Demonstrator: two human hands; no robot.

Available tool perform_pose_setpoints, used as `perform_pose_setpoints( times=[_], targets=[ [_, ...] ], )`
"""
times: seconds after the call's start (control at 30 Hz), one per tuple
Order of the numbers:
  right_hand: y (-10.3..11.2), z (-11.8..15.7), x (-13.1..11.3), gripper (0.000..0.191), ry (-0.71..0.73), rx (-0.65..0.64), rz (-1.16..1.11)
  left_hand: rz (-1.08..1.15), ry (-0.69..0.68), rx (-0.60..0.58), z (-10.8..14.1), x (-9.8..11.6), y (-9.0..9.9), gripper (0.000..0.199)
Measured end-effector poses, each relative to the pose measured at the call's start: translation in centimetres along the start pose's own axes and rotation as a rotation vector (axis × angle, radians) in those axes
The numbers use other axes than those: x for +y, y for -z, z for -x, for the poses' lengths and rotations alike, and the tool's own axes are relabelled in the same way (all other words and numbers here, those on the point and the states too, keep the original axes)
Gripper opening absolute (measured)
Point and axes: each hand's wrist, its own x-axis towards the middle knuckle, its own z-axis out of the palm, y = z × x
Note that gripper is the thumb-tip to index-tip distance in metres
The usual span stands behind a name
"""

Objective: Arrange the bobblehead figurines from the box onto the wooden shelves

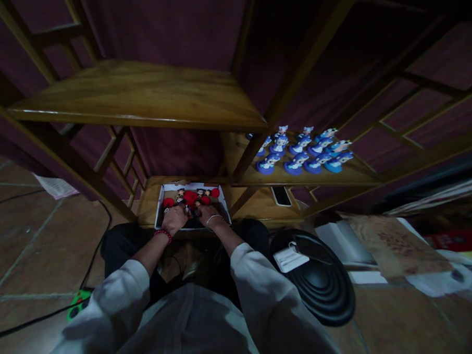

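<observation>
A shallow white box sits on the low wooden shelf in front of me, holding several small dark-haired figurines with red round parts. My left hand, with a red bead bracelet at the wrist, reaches over the box's near left side. Its fingers are curled closed around a small figurine near the middle. My right hand, wearing a pale bracelet, comes in from the near right. Its fingers are also closed at a figurine, close to the left fingertips. Both hands partly cover what they grip.
Several blue and purple figurines stand in rows on the shelf at right. A phone lies below them. A wooden shelf board juts out above the box. A black round stool bears a white item. Cables cross the floor at left.
</observation>
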Motion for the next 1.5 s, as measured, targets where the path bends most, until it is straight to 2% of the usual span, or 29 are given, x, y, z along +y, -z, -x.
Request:
perform_pose_setpoints(
  times=[0.1,0.17,0.37,0.5,0.6,0.7,0.8,0.9,0.97,1.03,1.13,1.23,1.33,1.5],
  targets=[
    [-0.5,-0.4,0.1,0.046,0.021,0.018,-0.015,-0.018,-0.002,-0.004,-0.1,0.0,0.0,0.032],
    [-0.5,-0.6,0.1,0.051,0.016,0.034,-0.053,-0.024,-0.007,-0.006,-0.2,0.1,0.1,0.032],
    [-0.1,-0.2,0.7,0.030,-0.009,0.090,-0.154,-0.008,-0.025,-0.017,0.0,0.2,0.2,0.032],
    [0.3,0.3,1.2,0.040,0.078,0.141,-0.239,0.087,-0.115,-0.053,0.0,0.0,0.3,0.033],
    [0.4,0.5,1.5,0.048,0.178,0.064,-0.393,0.173,-0.153,-0.062,-0.1,-0.1,0.6,0.034],
    [0.4,0.6,1.8,0.040,0.202,-0.005,-0.538,0.202,-0.167,-0.089,0.0,0.4,0.7,0.032],
    [0.3,0.8,2.3,0.030,0.135,0.087,-0.556,0.188,-0.175,-0.064,0.4,1.8,0.4,0.034],
    [0.2,1.3,2.9,0.020,0.024,0.271,-0.538,0.145,-0.048,0.013,0.7,3.2,-0.2,0.040],
    [0.0,1.5,3.4,0.019,-0.061,0.349,-0.595,0.112,0.002,-0.026,0.7,3.6,-0.4,0.042],
    [-0.3,1.6,3.6,0.023,-0.116,0.369,-0.706,0.085,-0.020,-0.107,0.5,3.2,-0.4,0.038],
    [-0.6,1.5,3.5,0.029,-0.132,0.416,-0.809,0.063,-0.065,-0.194,0.0,1.9,-0.2,0.033],
    [-0.5,1.5,3.1,0.032,-0.132,0.508,-0.779,0.025,-0.100,-0.264,-0.6,1.3,-0.1,0.030],
    [-0.1,1.8,2.8,0.034,-0.097,0.559,-0.731,-0.029,-0.116,-0.305,-0.8,2.0,-0.1,0.030],
    [0.2,2.2,2.6,0.034,-0.087,0.576,-0.627,-0.098,-0.078,-0.320,-0.9,3.8,-0.2,0.034]
  ],
)
